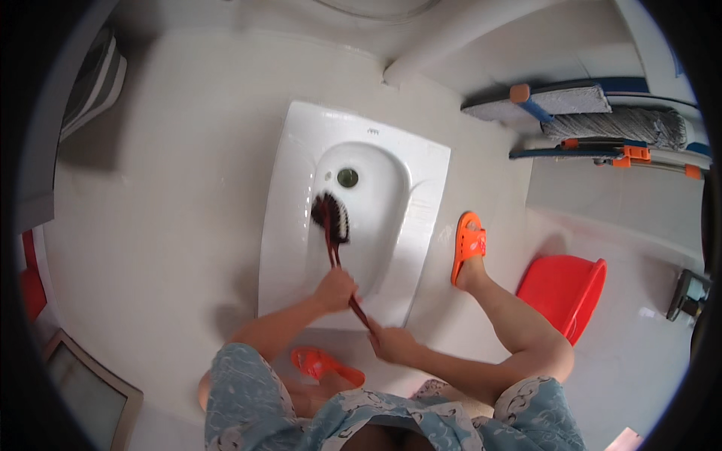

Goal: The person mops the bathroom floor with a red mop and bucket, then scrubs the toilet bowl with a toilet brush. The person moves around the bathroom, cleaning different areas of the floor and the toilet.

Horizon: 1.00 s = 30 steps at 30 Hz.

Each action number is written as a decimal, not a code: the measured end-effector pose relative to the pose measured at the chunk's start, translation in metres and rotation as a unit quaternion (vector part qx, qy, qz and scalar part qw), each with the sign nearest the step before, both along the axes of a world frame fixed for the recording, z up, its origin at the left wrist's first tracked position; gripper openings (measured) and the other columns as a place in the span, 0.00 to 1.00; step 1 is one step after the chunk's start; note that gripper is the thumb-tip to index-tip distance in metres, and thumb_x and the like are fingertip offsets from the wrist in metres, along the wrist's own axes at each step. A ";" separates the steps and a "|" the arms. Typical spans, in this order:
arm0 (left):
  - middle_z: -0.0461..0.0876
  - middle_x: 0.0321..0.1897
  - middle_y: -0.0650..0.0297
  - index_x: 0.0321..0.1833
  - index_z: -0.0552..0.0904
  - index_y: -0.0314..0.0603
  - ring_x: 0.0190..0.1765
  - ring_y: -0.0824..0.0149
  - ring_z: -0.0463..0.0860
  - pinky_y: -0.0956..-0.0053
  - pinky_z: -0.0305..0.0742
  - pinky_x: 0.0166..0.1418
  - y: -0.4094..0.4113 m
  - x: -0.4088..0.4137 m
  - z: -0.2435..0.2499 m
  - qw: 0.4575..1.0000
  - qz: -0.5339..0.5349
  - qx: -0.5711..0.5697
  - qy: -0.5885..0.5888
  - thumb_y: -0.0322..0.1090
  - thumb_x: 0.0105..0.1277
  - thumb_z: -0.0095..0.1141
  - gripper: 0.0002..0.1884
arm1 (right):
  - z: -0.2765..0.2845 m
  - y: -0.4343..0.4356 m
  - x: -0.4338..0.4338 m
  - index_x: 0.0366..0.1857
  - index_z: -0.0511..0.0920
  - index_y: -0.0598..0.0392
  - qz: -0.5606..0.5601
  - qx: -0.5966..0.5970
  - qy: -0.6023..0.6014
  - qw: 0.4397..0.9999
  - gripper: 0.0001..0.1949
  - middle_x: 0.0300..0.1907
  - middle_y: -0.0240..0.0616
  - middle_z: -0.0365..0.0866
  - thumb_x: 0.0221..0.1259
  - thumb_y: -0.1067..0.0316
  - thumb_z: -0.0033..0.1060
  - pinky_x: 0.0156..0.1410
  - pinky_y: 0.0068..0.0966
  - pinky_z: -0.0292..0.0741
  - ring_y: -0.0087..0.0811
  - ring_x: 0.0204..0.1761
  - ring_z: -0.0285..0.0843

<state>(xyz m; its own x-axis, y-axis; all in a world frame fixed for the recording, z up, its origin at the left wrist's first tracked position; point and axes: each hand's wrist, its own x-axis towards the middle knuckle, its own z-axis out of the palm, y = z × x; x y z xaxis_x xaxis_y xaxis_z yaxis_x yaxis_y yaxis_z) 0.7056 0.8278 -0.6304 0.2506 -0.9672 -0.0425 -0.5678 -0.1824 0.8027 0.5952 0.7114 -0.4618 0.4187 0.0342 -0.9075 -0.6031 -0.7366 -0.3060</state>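
A white ceramic squat toilet (389,248) is set in the floor before me, its round drain hole (347,178) towards the far end. A toilet brush (333,217) with a dark red handle and dark and white bristles lies over the left side of the bowl, below the drain hole; its head is slightly blurred. Around the middle of the handle my left hand (337,290) is closed. Nearer to me, my right hand (393,344) grips the handle's end.
An orange slipper (469,242) on my foot stands right of the toilet, another (324,365) below it. A red plastic basin (558,290) leans at the right. Flat mops (569,100) hang at the upper right. A white pipe (445,48) rises behind the toilet.
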 end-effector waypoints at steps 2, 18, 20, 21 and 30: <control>0.75 0.18 0.61 0.18 0.78 0.46 0.31 0.55 0.76 0.61 0.67 0.40 0.037 -0.063 0.031 0.997 -0.009 -0.029 0.075 0.45 0.43 0.61 0.12 | 0.036 0.018 -0.046 0.62 0.54 0.51 0.045 0.044 0.056 0.996 0.25 0.26 0.52 0.79 0.62 0.58 0.43 0.35 0.49 0.72 0.55 0.28 0.77; 0.73 0.19 0.62 0.17 0.72 0.46 0.29 0.58 0.74 0.65 0.65 0.32 -0.042 -0.088 0.061 0.941 0.132 -0.198 0.242 0.41 0.50 0.64 0.14 | 0.094 -0.021 -0.029 0.57 0.66 0.58 -0.264 0.027 0.031 0.964 0.29 0.28 0.47 0.80 0.51 0.59 0.62 0.33 0.28 0.74 0.34 0.29 0.80; 0.72 0.19 0.63 0.17 0.70 0.45 0.28 0.58 0.73 0.66 0.64 0.32 -0.064 -0.055 0.058 0.927 0.170 -0.235 0.239 0.37 0.51 0.64 0.14 | 0.089 -0.029 -0.003 0.58 0.67 0.59 -0.401 0.035 -0.027 0.915 0.28 0.23 0.33 0.76 0.52 0.62 0.64 0.29 0.19 0.70 0.19 0.23 0.71; 0.71 0.18 0.63 0.18 0.69 0.44 0.26 0.58 0.71 0.66 0.63 0.31 -0.078 -0.025 0.050 0.916 0.193 -0.255 0.241 0.36 0.51 0.63 0.14 | 0.091 -0.034 0.028 0.58 0.67 0.58 -0.475 0.097 0.009 0.874 0.28 0.21 0.28 0.72 0.53 0.63 0.65 0.30 0.17 0.68 0.18 0.21 0.66; 0.70 0.18 0.61 0.20 0.69 0.41 0.29 0.59 0.69 0.69 0.62 0.35 -0.066 -0.016 0.059 0.862 0.344 -0.238 0.285 0.32 0.52 0.63 0.13 | 0.097 -0.004 0.095 0.40 0.81 0.53 0.065 -0.171 -0.419 0.889 0.20 0.22 0.29 0.75 0.42 0.54 0.68 0.41 0.24 0.62 0.29 0.27 0.66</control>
